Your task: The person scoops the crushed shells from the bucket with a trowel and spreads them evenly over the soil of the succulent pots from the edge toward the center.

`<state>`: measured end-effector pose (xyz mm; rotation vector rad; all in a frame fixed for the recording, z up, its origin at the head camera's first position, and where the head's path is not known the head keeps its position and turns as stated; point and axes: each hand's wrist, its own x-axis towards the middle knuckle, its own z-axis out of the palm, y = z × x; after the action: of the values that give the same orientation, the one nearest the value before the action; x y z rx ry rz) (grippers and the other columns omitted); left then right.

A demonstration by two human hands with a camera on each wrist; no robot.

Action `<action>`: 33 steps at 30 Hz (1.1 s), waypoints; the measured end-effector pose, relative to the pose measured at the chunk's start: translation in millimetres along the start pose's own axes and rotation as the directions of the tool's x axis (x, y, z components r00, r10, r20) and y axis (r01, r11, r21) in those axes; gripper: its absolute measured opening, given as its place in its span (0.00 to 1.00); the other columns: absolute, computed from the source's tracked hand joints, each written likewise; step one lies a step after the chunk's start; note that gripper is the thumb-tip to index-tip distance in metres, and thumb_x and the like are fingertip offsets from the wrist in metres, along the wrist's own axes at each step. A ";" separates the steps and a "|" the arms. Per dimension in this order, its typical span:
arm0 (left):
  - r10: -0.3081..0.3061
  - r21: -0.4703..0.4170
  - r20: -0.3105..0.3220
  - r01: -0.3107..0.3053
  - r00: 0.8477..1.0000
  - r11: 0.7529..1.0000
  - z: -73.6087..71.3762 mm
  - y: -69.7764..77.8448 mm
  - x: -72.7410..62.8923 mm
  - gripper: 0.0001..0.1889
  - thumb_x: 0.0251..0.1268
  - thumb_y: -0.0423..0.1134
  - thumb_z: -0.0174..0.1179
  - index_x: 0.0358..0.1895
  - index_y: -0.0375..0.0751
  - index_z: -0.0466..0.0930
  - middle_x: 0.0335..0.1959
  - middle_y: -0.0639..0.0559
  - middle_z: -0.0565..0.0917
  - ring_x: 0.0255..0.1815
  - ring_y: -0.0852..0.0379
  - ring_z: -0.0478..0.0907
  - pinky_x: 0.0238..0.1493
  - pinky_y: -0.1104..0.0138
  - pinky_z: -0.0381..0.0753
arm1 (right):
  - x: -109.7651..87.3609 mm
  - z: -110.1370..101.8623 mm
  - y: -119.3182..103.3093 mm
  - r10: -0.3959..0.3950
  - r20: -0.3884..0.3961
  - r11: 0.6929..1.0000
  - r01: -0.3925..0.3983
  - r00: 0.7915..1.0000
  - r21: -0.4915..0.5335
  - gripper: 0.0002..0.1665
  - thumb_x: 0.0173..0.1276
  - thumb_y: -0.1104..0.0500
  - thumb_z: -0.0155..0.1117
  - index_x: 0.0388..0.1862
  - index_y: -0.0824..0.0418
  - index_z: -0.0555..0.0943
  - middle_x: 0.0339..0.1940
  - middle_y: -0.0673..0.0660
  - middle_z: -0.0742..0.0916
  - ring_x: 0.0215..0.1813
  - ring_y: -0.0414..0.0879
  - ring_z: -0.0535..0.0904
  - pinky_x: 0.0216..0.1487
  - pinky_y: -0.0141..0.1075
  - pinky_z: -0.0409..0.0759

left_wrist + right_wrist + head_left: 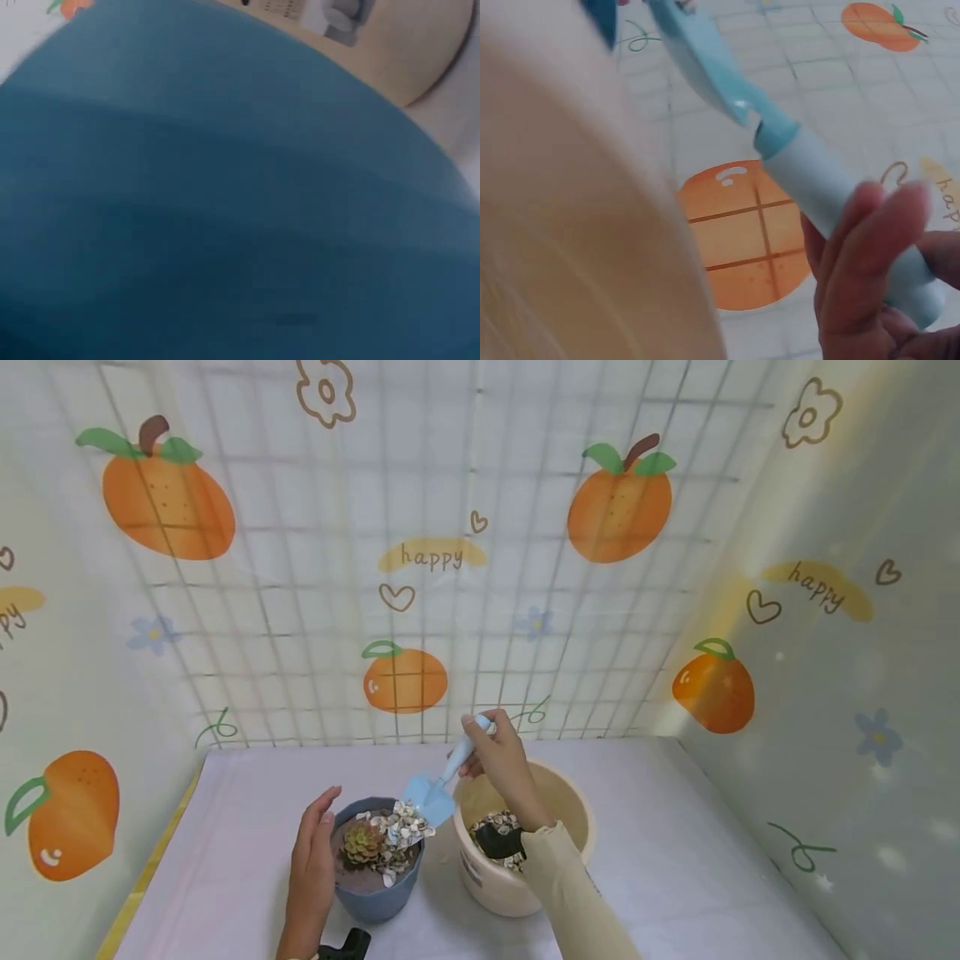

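My right hand (pixel 504 768) grips the handle of a small light-blue shovel (pixel 431 795). In the right wrist view, fingers (pixel 855 277) curl round the pale handle (pixel 817 180). The shovel's blade tilts down over a blue-grey plant pot (pixel 378 906), among white and grey stone chips (pixel 407 823). A green rosette succulent (pixel 362 842) grows in the pot's brown soil, with chips lying on its right side. My left hand (pixel 311 860) rests against the pot's left side, fingers extended. In the left wrist view the pot's wall (pixel 225 187) hides that hand.
Right of the pot stands a larger cream bucket (pixel 495 893) holding more stone chips (pixel 495 822); my right forearm passes over it. Both stand on a pale table cover (pixel 675 860). A wire grid (pixel 510 652) shows behind the orange-patterned cloth at the back.
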<state>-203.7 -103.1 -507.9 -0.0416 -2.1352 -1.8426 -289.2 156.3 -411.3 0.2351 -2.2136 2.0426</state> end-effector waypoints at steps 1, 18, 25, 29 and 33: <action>-0.005 -0.007 0.000 0.005 1.000 1.000 0.1 -3.3 -0.2 0.23 0.90 0.49 0.36 0.77 0.49 0.67 0.78 0.48 0.67 0.81 0.48 0.56 0.77 0.43 0.53 | -0.4 1.3 0.6 0.000 0.011 1.000 0.000 1.000 -0.001 0.25 0.82 0.45 0.59 0.59 0.63 0.68 0.30 0.66 0.90 0.19 0.49 0.82 0.23 0.38 0.82; -0.040 -0.128 0.014 0.041 0.999 0.991 -2.6 -28.6 3.3 0.24 0.87 0.35 0.32 0.70 0.44 0.76 0.71 0.49 0.75 0.78 0.55 0.61 0.77 0.48 0.50 | -5.9 6.3 -3.0 0.004 0.124 1.000 -0.001 0.992 -0.024 0.25 0.81 0.45 0.62 0.59 0.62 0.69 0.33 0.66 0.90 0.23 0.55 0.86 0.35 0.62 0.85; -0.037 -0.139 -0.002 0.036 0.999 0.990 -0.2 -33.3 2.9 0.24 0.86 0.34 0.32 0.70 0.40 0.76 0.71 0.47 0.75 0.77 0.55 0.61 0.77 0.48 0.50 | -5.9 7.2 -0.4 0.005 0.151 0.999 0.001 0.989 -0.041 0.23 0.80 0.46 0.63 0.57 0.62 0.69 0.33 0.66 0.90 0.23 0.54 0.86 0.35 0.64 0.83; -0.032 -0.139 -0.007 0.031 0.999 0.990 1.0 -34.7 2.7 0.24 0.86 0.33 0.32 0.70 0.39 0.76 0.71 0.46 0.75 0.77 0.54 0.61 0.77 0.47 0.50 | -5.5 7.3 0.7 0.011 0.158 0.999 -0.004 0.987 -0.044 0.25 0.79 0.45 0.64 0.57 0.62 0.69 0.32 0.66 0.90 0.23 0.55 0.86 0.35 0.64 0.84; -0.023 -0.141 -0.012 0.021 1.000 0.990 1.8 -36.2 1.8 0.24 0.85 0.33 0.32 0.70 0.39 0.76 0.71 0.45 0.75 0.78 0.52 0.61 0.77 0.46 0.49 | -4.8 7.9 3.2 0.014 0.164 0.999 -0.006 0.986 -0.053 0.26 0.78 0.44 0.66 0.56 0.63 0.69 0.32 0.66 0.90 0.23 0.55 0.85 0.34 0.63 0.84</action>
<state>-214.0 -107.8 -542.4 -0.0383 -2.0007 -1.9977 -284.9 148.9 -416.1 0.4018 -2.3638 2.0350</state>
